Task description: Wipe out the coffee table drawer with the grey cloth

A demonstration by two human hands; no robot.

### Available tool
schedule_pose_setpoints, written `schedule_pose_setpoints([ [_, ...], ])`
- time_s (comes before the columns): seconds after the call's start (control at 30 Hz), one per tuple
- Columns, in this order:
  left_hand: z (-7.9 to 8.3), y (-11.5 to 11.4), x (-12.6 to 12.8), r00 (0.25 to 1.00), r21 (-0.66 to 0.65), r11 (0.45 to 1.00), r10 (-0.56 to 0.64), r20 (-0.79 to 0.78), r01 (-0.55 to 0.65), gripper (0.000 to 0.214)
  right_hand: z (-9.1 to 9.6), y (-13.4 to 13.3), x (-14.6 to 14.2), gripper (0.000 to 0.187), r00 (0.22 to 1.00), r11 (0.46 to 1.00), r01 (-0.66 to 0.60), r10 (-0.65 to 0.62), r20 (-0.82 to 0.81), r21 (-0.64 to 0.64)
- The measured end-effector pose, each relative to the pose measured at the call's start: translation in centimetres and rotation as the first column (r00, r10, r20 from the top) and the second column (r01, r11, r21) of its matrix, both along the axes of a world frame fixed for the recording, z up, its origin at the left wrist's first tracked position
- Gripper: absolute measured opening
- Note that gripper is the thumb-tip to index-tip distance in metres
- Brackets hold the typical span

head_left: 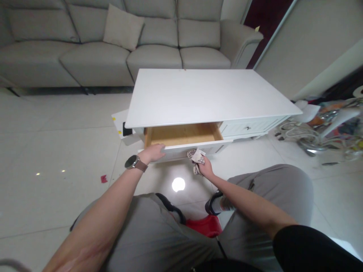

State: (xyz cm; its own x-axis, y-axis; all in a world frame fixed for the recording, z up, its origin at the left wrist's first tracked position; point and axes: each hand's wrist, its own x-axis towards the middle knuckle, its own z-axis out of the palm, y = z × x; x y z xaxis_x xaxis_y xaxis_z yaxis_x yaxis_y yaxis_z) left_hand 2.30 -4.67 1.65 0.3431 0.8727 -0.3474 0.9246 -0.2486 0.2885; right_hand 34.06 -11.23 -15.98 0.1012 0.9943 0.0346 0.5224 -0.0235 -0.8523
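Note:
A white coffee table (204, 94) stands before me with its left drawer (177, 150) pulled out. Bare wood shows inside the drawer. My left hand (152, 153), with a watch at the wrist, grips the top edge of the drawer front near its left end. In my right hand (207, 168) is a bunched, patterned cloth (196, 158), closed in the fingers and held against the drawer front right of its middle. The cloth hides part of the front panel. To the right, the table's other drawer (246, 128) is closed, with a small knob.
Behind the table runs a grey sofa (155, 56) with a cushion (123, 28). A white box (116, 124) sits by the table's left end. Cables (297, 128) and clutter lie at the right. Something red (205, 226) is between my legs; a red scrap (104, 179) lies on the tiles.

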Motion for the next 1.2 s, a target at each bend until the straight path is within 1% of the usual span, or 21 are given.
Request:
schedule_pose_setpoints([
  [0.07,0.0,-0.1,0.0,1.000,-0.007,1.000,-0.011,-0.010,0.011,0.041,-0.3,0.6,-0.1,0.042,0.998,0.998,-0.051,0.052,0.018,-0.045],
  [0.13,0.0,-0.2,-0.1,1.000,-0.007,1.000,-0.007,-0.013,0.006,0.043,-0.9,1.1,-0.4,0.041,0.998,0.991,-0.062,0.063,0.008,-0.117],
  [0.2,0.0,-0.3,-0.1,1.000,-0.004,1.000,0.003,-0.014,-0.003,0.044,-1.7,1.2,-0.5,0.043,0.999,0.979,-0.038,0.039,-0.001,-0.201],
  [0.27,-0.1,-0.5,-0.2,1.000,-0.002,1.000,0.008,-0.016,-0.008,0.046,-2.4,0.9,-0.6,0.047,1.000,0.966,-0.013,0.014,0.002,-0.260],
  [0.33,-0.3,-0.6,-0.3,1.000,0.002,1.000,0.004,-0.020,-0.004,0.048,-2.7,0.5,-0.6,0.050,1.000,0.958,0.000,0.002,0.007,-0.285],
  [0.4,-0.5,-0.7,-0.4,1.000,0.006,1.000,-0.001,-0.026,0.001,0.049,-2.4,0.2,-0.8,0.053,1.000,0.959,0.026,-0.029,-0.005,-0.283],
  [0.5,-0.7,-0.7,-0.4,0.999,0.008,1.000,-0.003,-0.034,0.003,0.049,-0.6,0.0,-1.2,0.054,0.998,0.977,0.047,-0.054,-0.030,-0.208],
  [0.6,-0.7,-0.7,-0.3,0.999,0.003,1.000,-0.006,-0.046,0.007,0.049,2.4,0.0,-1.3,0.049,1.000,0.997,-0.016,0.017,0.013,-0.080],
  [0.7,-0.5,-0.6,-0.1,0.998,0.000,1.000,-0.009,-0.058,0.009,0.047,5.7,0.2,-1.2,0.043,0.996,0.996,-0.085,0.084,0.026,0.034],
  [0.77,-0.4,-0.5,0.0,0.998,0.002,1.000,-0.015,-0.066,0.015,0.046,7.9,0.4,-1.3,0.042,0.992,0.990,-0.107,0.113,-0.061,0.093],
  [0.83,-0.3,-0.5,0.0,0.997,0.010,1.000,-0.017,-0.072,0.018,0.045,9.8,0.8,-1.7,0.044,0.963,0.986,-0.111,0.138,-0.231,0.128],
  [0.9,-0.2,-0.5,0.1,0.998,0.024,1.000,-0.018,-0.065,0.020,0.043,11.5,1.1,-2.6,0.047,0.889,0.991,-0.082,0.119,-0.443,0.103],
  [0.93,-0.3,-0.5,0.1,0.998,0.032,0.999,-0.020,-0.060,0.022,0.042,12.2,1.2,-3.0,0.047,0.829,0.996,-0.068,0.084,-0.553,0.050],
  [0.97,-0.3,-0.5,0.0,0.998,0.041,0.999,-0.022,-0.054,0.024,0.042,12.9,1.3,-3.4,0.045,0.755,0.997,-0.074,0.035,-0.655,-0.032],
  [1.0,-0.3,-0.5,0.0,0.999,0.051,0.998,-0.024,-0.047,0.027,0.042,13.4,1.3,-3.8,0.042,0.669,0.985,-0.111,-0.024,-0.743,-0.132],
  [1.03,-0.4,-0.5,0.0,0.999,0.059,0.998,-0.026,-0.039,0.029,0.043,13.9,1.3,-4.0,0.037,0.579,0.956,-0.182,-0.086,-0.811,-0.231],
  [1.07,-0.4,-0.5,-0.1,0.999,0.065,0.998,-0.024,-0.028,0.026,0.044,14.4,1.3,-4.1,0.033,0.493,0.912,-0.270,-0.145,-0.858,-0.309],
  [1.1,-0.4,-0.5,0.0,1.000,0.072,0.997,-0.013,-0.008,0.014,0.045,14.8,1.3,-4.2,0.030,0.421,0.864,-0.353,-0.196,-0.886,-0.359],
  [1.13,-0.3,-0.4,0.0,1.000,0.079,0.997,0.006,0.025,-0.008,0.045,15.2,1.3,-4.1,0.029,0.365,0.825,-0.416,-0.234,-0.901,-0.383],
  [1.17,-0.1,-0.5,0.2,0.996,0.084,0.996,0.033,0.077,-0.040,0.045,15.5,1.3,-4.0,0.029,0.323,0.804,-0.451,-0.260,-0.910,-0.389],
  [1.2,0.2,-0.5,0.5,0.986,0.080,0.994,0.066,0.152,-0.078,0.044,15.9,1.2,-3.9,0.029,0.290,0.796,-0.466,-0.275,-0.917,-0.386],
])
